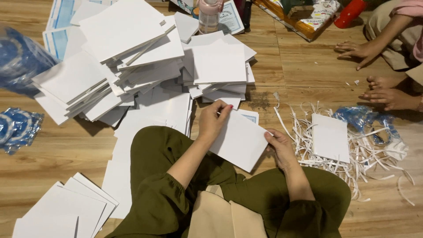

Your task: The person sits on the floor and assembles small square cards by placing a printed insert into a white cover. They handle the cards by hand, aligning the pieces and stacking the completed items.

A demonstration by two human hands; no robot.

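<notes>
I see a crumpled blue plastic bag (20,59) at the far left of the floor, and a smaller blue-and-white plastic packet (17,128) just below it. Another clear-blue wrapper (368,121) lies among paper strips at right. A printed white-and-green bag (324,11) sits in a tray along the top edge.

white card (240,140): smooth matt paper | floor (304,70): glossy wood
</notes>
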